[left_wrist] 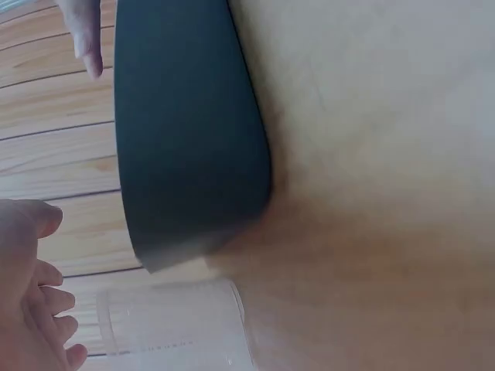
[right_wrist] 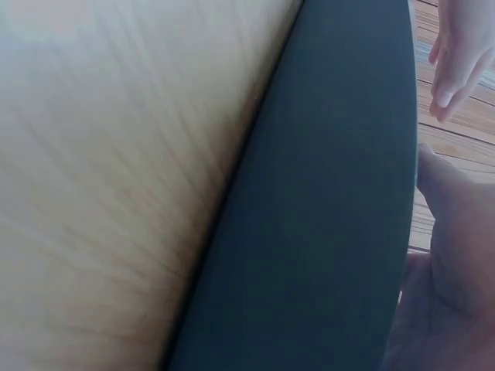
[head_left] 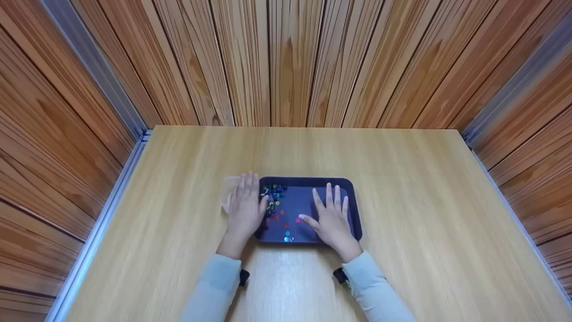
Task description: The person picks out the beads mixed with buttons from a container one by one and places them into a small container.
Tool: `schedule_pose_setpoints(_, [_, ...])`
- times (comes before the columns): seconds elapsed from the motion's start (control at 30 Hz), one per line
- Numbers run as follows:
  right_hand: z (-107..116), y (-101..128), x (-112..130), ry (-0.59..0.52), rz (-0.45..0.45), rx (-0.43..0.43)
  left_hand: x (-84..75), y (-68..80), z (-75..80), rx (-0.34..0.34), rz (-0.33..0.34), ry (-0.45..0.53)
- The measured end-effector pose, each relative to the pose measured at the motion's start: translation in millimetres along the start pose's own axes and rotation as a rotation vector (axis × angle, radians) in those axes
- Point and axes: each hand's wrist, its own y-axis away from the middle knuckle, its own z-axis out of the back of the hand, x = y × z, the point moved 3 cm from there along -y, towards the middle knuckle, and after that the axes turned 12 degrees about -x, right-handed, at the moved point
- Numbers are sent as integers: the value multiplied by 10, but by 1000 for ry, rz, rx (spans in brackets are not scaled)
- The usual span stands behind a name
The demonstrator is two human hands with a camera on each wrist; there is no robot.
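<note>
A dark rectangular tray [head_left: 292, 179] lies on the table, its outer wall filling much of both wrist views. Small colourful beads [head_left: 277, 192] cluster along its left side, with a few scattered lower down. My left hand [head_left: 245, 209] is held flat over the tray's left rim, fingers straight and pointing away. Partly beneath it, left of the tray, stands a clear plastic cup [left_wrist: 178, 325]. Over the right half of the tray, my right hand [head_left: 331, 222] has its fingers spread, holding nothing. Whether either palm touches anything is hidden.
The light wooden table [head_left: 415, 188] reaches back to a wood-panelled wall [head_left: 290, 62]. Panelled side walls with metal edge rails [head_left: 103, 201] enclose it left and right. Dark wrist bands [head_left: 340, 275] show at the sleeve cuffs.
</note>
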Motion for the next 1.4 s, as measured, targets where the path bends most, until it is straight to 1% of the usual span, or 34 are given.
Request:
schedule_pose_setpoints(0.1, [19,7,-9,-7,1,-13,52,-3,42,10,10,-3])
schedule_pose_setpoints(0.27, [40,15,-27,15,11,-15,141,-16,77,21,30,0])
schedule_pose_setpoints(0.5, [72,53,-63,4,-6,11,261,-15,99,85,71,-12])
schedule_pose_setpoints(0.73, [102,93,-106,7,-20,5,335,-36,120,101,43,-15])
schedule_pose_setpoints(0.93, [100,105,-109,-10,-23,-4,446,-29,159,113,77,-4])
schedule_pose_setpoints(1.17, [75,87,-75,-8,-25,4,574,-54,218,94,76,-21])
schedule_pose_setpoints(1.4, [93,90,-52,-31,-13,6,708,-29,265,118,104,-25])
